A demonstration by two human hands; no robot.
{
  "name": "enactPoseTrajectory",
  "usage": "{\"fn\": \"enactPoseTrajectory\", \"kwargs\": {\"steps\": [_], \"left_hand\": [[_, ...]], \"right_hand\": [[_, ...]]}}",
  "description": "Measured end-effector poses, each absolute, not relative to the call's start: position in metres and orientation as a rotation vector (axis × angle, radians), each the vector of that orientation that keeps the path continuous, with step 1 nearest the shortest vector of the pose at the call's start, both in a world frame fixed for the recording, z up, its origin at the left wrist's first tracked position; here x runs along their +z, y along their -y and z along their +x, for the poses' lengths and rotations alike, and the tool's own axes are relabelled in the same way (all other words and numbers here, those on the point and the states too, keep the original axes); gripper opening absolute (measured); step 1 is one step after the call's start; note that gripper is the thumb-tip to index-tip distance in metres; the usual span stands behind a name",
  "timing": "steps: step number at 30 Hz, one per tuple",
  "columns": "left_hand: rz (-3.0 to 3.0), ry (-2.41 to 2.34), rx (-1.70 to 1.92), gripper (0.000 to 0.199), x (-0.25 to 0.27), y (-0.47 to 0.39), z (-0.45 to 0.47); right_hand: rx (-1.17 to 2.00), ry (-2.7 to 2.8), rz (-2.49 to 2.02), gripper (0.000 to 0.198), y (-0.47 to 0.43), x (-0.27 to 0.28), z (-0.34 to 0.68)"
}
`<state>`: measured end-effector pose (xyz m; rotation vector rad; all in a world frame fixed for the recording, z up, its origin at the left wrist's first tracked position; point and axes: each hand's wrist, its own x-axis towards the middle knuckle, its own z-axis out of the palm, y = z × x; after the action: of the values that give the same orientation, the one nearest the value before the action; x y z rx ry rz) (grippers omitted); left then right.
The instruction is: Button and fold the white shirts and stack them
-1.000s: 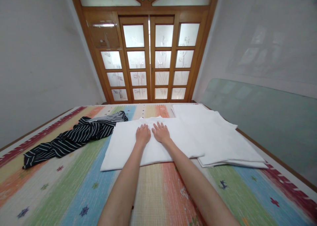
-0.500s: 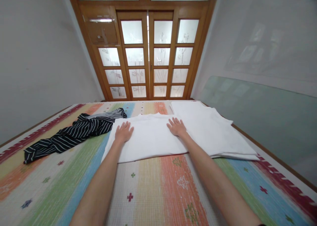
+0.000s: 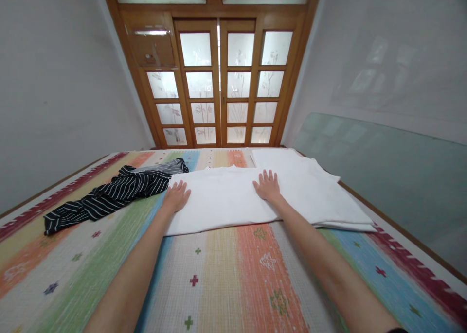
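Observation:
A folded white cloth (image 3: pixel 219 197), perhaps a garment, lies flat in front of me. My left hand (image 3: pixel 177 197) rests on its left end, palm down with fingers spread. Farther right, my right hand (image 3: pixel 267 185) presses flat on the cloth near its right side, fingers apart. Neither hand grips anything. More folded white cloth (image 3: pixel 317 192) lies in layers just right of my right hand; where the two pieces meet is hard to make out. A crumpled black garment with white stripes (image 3: pixel 120 192) lies to the left, close to my left hand.
Beneath everything is a multicoloured striped cover (image 3: pixel 219 274) with small woven motifs. Wooden doors with glass panes (image 3: pixel 219 90) stand beyond the far edge. A pale green panel (image 3: pixel 383 172) runs along the right wall, and a plain wall (image 3: pixel 54 80) is on the left.
My hands have moved slightly apart over the white cloth, the left one outward to the left and the right one to the right. The view has shifted a little. The striped garment lies as before.

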<state>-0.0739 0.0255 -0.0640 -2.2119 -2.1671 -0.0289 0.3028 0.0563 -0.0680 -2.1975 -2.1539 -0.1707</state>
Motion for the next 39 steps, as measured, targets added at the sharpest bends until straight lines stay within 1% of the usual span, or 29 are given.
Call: {"fn": "enactPoseTrajectory", "kwargs": {"steps": [2, 4, 6, 8, 9, 11, 14, 18, 23, 28, 33, 39], "left_hand": [[-2.221, 2.153, -0.024, 0.059, -0.062, -0.025, -0.073], [-2.226, 2.153, -0.021, 0.06, -0.061, -0.026, -0.072], [-2.209, 2.191, -0.006, 0.06, -0.058, -0.028, -0.069], [-2.177, 2.239, 0.01, 0.058, -0.057, -0.027, -0.06], [-2.172, 2.254, 0.017, 0.057, -0.056, -0.025, -0.054], [-2.212, 2.23, 0.016, 0.057, -0.058, -0.018, -0.042], [-2.36, 2.057, -0.02, 0.06, -0.063, -0.005, -0.027], [-2.459, 1.912, -0.081, 0.061, -0.069, 0.007, -0.028], [-2.483, 1.92, -0.08, 0.06, -0.067, 0.008, -0.036], [-2.459, 1.915, -0.083, 0.059, -0.067, 0.009, -0.034], [-2.46, 1.922, -0.088, 0.059, -0.067, 0.013, -0.035], [-2.472, 1.963, -0.094, 0.06, -0.066, 0.014, -0.034]], "right_hand": [[-0.156, 2.229, -2.119, 0.067, -0.046, -0.064, 0.291], [-0.026, 2.341, -2.0, 0.068, -0.031, -0.06, 0.271], [0.153, 2.472, -1.808, 0.073, -0.012, -0.058, 0.244], [0.266, 2.554, -1.61, 0.083, 0.01, -0.058, 0.216], [0.292, 2.581, -1.523, 0.086, 0.021, -0.058, 0.203], [0.293, 2.632, -1.364, 0.086, 0.042, -0.06, 0.182], [0.195, 2.636, -1.24, 0.077, 0.062, -0.063, 0.171], [0.118, 2.642, -1.256, 0.065, 0.064, -0.068, 0.194], [0.016, 2.629, -1.411, 0.06, 0.055, -0.075, 0.245], [-0.04, 2.671, -1.484, 0.06, 0.057, -0.072, 0.283], [-0.067, 2.618, -1.552, 0.06, 0.064, -0.075, 0.297], [-0.058, 2.578, -1.499, 0.071, 0.076, -0.089, 0.307]]}}
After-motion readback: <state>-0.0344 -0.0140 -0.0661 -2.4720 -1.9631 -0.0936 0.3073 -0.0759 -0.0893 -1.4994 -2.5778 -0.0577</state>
